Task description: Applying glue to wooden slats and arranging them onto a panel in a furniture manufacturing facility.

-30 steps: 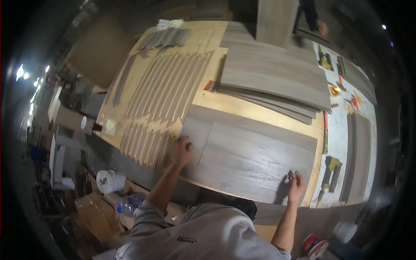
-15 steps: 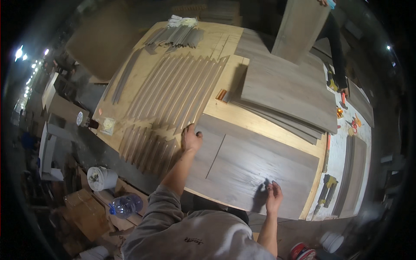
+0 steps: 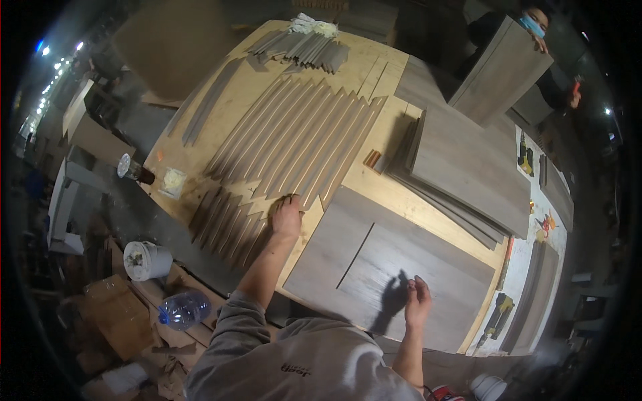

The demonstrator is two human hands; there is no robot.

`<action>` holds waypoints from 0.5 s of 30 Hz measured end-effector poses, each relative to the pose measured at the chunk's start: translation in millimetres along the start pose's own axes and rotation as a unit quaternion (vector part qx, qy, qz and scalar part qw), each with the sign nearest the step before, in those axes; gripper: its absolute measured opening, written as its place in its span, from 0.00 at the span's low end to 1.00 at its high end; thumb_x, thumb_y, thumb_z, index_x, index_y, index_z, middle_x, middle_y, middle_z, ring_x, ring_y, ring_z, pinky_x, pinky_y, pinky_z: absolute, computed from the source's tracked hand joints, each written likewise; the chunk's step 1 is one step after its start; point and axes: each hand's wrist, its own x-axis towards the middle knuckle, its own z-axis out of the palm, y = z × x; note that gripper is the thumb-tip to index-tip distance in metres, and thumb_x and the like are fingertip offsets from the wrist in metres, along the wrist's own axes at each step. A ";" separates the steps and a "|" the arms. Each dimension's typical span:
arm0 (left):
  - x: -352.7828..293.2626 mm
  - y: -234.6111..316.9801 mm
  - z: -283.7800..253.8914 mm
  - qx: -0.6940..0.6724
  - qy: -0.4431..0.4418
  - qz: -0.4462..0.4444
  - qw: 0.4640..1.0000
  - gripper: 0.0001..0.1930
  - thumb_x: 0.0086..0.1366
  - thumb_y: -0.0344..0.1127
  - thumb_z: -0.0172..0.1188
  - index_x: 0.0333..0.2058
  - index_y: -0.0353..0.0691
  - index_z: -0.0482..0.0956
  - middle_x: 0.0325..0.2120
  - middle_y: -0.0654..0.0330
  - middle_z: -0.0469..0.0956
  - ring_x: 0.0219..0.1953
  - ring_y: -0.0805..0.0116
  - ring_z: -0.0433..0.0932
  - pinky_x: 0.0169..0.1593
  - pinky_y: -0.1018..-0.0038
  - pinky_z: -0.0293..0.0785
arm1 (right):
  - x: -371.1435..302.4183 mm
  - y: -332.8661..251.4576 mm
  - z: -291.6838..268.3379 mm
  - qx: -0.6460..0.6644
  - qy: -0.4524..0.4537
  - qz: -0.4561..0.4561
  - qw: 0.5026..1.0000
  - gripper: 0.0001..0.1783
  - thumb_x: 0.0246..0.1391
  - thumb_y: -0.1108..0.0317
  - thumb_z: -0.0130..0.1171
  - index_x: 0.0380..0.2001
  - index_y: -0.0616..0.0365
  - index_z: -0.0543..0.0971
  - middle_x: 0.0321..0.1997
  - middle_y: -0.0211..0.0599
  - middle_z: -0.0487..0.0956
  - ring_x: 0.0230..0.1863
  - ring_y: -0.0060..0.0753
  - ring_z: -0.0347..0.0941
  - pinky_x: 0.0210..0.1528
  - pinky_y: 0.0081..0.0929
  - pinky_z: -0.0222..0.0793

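Observation:
A flat grey wood-grain panel point(image 3: 381, 267), marked by a narrow dark straight line, lies on the bench in front of me. My left hand point(image 3: 287, 215) is at the near ends of a row of grey mitred wood strips point(image 3: 287, 140), its fingers curled down on one strip's end; the fingertips are partly hidden. Above the panel's right half hovers my right hand point(image 3: 418, 302), thumb and fingers drawn together, casting a shadow. Whatever might be between those fingertips is too small to make out. Shorter strips point(image 3: 231, 227) lie beside my left forearm.
Stacked panels point(image 3: 468, 174) stand beyond mine. A co-worker tilts another panel point(image 3: 498, 73) and holds a red-handled tool point(image 3: 576, 87). Nail guns point(image 3: 498, 314) lie at right. A cup point(image 3: 134, 168) stands at the bench's left edge; a bucket point(image 3: 147, 260) and water jug point(image 3: 184, 309) sit below.
My left hand has moved left from the panel's corner onto the strip ends. My right hand stays over the panel. The co-worker's tool hand has lifted off the side table. The whole view has shifted.

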 end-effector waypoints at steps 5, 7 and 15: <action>9.9 -44.6 14.6 -0.098 0.021 0.119 0.988 0.24 0.62 0.31 0.65 0.56 0.39 0.71 0.45 0.45 0.79 0.48 0.43 0.79 0.49 0.54 0.77 | 19.3 -19.0 61.9 0.025 -0.079 -0.041 0.996 0.16 0.65 0.73 0.57 0.55 0.65 0.78 0.47 0.36 0.83 0.49 0.25 0.78 0.55 0.24 0.71; 7.3 -40.5 -2.2 -0.156 -0.024 0.106 0.982 0.24 0.63 0.30 0.65 0.57 0.37 0.70 0.45 0.44 0.80 0.47 0.43 0.80 0.49 0.57 0.77 | 33.3 -23.3 99.0 0.034 -0.128 -0.050 0.990 0.16 0.66 0.72 0.55 0.55 0.65 0.77 0.47 0.36 0.83 0.49 0.25 0.77 0.55 0.24 0.71; -102.7 -0.1 -101.4 -0.374 -0.144 0.021 0.916 0.30 0.63 0.27 0.68 0.61 0.34 0.66 0.39 0.51 0.81 0.38 0.65 0.83 0.44 0.70 0.79 | 25.9 -117.3 263.9 0.222 -0.364 0.221 0.877 0.25 0.74 0.57 0.43 0.67 0.57 0.66 0.59 0.36 0.76 0.52 0.30 0.77 0.52 0.30 0.76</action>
